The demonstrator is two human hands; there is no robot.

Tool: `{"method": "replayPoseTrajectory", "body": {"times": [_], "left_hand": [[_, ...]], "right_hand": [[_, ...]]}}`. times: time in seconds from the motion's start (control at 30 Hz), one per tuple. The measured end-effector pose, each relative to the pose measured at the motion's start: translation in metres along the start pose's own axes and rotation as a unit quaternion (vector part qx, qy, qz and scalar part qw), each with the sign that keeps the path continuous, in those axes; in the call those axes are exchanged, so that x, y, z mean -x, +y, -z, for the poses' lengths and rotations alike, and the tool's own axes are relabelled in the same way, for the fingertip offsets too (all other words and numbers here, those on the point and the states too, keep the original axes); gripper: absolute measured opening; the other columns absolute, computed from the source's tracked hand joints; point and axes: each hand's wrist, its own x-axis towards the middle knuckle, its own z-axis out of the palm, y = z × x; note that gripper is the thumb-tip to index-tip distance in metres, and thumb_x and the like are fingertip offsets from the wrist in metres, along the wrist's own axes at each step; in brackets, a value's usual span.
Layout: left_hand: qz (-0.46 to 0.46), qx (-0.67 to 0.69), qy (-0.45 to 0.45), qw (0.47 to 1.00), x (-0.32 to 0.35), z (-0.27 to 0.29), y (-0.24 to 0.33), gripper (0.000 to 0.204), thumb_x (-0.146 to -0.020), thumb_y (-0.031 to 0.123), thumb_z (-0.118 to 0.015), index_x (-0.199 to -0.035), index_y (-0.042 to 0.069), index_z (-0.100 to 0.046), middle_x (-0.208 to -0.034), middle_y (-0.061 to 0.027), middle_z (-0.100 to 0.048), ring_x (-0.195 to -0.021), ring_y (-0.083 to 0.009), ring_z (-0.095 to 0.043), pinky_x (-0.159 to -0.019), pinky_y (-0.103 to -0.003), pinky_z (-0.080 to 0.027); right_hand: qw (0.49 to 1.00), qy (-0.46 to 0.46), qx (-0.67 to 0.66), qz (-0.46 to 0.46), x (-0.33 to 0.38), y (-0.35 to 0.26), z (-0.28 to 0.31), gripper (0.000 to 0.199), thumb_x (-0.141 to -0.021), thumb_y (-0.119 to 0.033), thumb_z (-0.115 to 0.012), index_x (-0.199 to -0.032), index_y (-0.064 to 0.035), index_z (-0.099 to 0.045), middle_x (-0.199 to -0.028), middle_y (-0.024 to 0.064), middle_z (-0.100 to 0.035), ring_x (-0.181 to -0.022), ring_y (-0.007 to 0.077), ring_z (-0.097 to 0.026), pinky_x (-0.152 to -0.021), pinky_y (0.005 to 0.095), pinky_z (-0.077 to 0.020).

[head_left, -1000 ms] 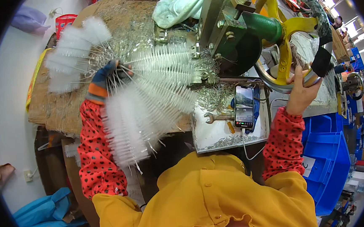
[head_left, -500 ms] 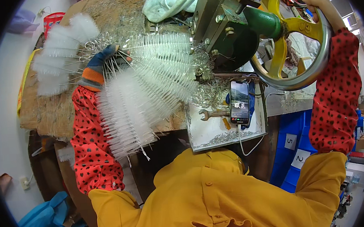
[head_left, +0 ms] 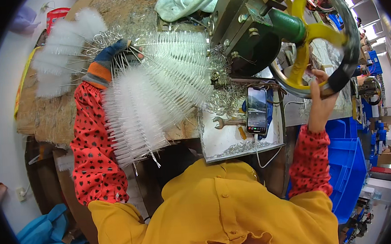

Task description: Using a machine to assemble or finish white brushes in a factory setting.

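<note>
My left hand point(head_left: 112, 60), in a blue and orange glove, grips a fan of white bristle brushes point(head_left: 157, 88) with twisted wire stems on the brown bench point(head_left: 45, 119). The brush tips spread toward me and toward the green machine point(head_left: 261, 31). My right hand point(head_left: 320, 97) is bare and closed on the black-taped lower rim of the yellow handwheel point(head_left: 311, 32) at the machine's right side. Both forearms wear red sleeves with dark stars.
More white brushes point(head_left: 65, 49) lie at the bench's far left. A white tray point(head_left: 219, 143) below the machine holds a spanner point(head_left: 227, 121), wire bits and a propped phone point(head_left: 257, 110). Blue bins point(head_left: 350, 165) stand at right, a pale cloth point(head_left: 182, 0) above.
My right hand has travelled with the handwheel rim, up to the top and back down to its lower right. My left hand has kept hold of the brushes.
</note>
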Motion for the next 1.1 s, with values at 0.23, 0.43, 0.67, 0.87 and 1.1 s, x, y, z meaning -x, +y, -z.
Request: {"method": "replayPoseTrajectory", "body": {"times": [0.23, 0.43, 0.67, 0.87, 1.1], "left_hand": [[-0.020, 0.015, -0.015, 1.000, -0.001, -0.004, -0.004, 0.033, -0.082, 0.028, -0.058, -0.098, 0.000, -0.056, -0.094, -0.0173, -0.062, -0.082, -0.0253, -0.062, -0.069, -0.037, -0.053], [-0.021, -0.015, -0.024, 0.999, 0.002, -0.003, -0.001, 0.036, -0.081, 0.030, -0.059, -0.099, -0.002, -0.057, -0.092, -0.0151, -0.062, -0.081, -0.0227, -0.063, -0.070, -0.036, -0.053], [-0.015, 0.011, 0.040, 0.999, 0.004, -0.006, 0.000, 0.034, -0.083, 0.029, -0.056, -0.100, -0.001, -0.055, -0.096, -0.0172, -0.062, -0.085, -0.0264, -0.062, -0.073, -0.037, -0.052], [0.000, -0.024, 0.032, 0.999, 0.005, -0.007, 0.003, 0.030, -0.080, 0.029, -0.061, -0.097, 0.006, -0.057, -0.098, -0.0145, -0.062, -0.083, -0.0235, -0.063, -0.069, -0.037, -0.053], [-0.050, -0.034, -0.056, 0.997, 0.009, -0.002, 0.000, 0.029, -0.083, 0.027, -0.058, -0.099, 0.003, -0.057, -0.097, -0.0139, -0.062, -0.083, -0.0196, -0.062, -0.069, -0.032, -0.053]], "right_hand": [[0.993, -0.037, 0.082, -0.074, -0.038, -0.014, 0.018, 0.045, -0.079, -0.016, -0.062, -0.114, -0.0002, -0.038, -0.080, 0.0064, -0.055, -0.053, 0.0113, -0.056, -0.045, 0.0216, -0.0429], [0.954, -0.216, 0.190, -0.090, -0.144, -0.031, 0.021, 0.035, -0.075, -0.026, -0.060, -0.097, -0.0014, -0.052, -0.068, 0.0041, -0.054, -0.044, 0.0111, -0.050, -0.039, 0.0228, -0.0397], [0.895, -0.366, 0.207, -0.150, -0.252, 0.012, 0.004, 0.027, -0.074, -0.029, -0.059, -0.086, -0.0052, -0.053, -0.056, -0.0022, -0.044, -0.039, 0.0058, -0.041, -0.036, 0.0195, -0.0316], [0.974, -0.059, 0.193, -0.107, -0.107, -0.051, -0.004, 0.031, -0.074, -0.019, -0.062, -0.096, 0.0004, -0.053, -0.067, 0.0046, -0.054, -0.047, 0.0097, -0.050, -0.044, 0.0225, -0.0399], [0.992, 0.112, -0.031, -0.046, 0.009, 0.011, -0.017, 0.036, -0.076, -0.005, -0.060, -0.104, 0.0041, -0.040, -0.070, 0.0100, -0.056, -0.055, 0.0144, -0.056, -0.053, 0.0261, -0.0475]]}}
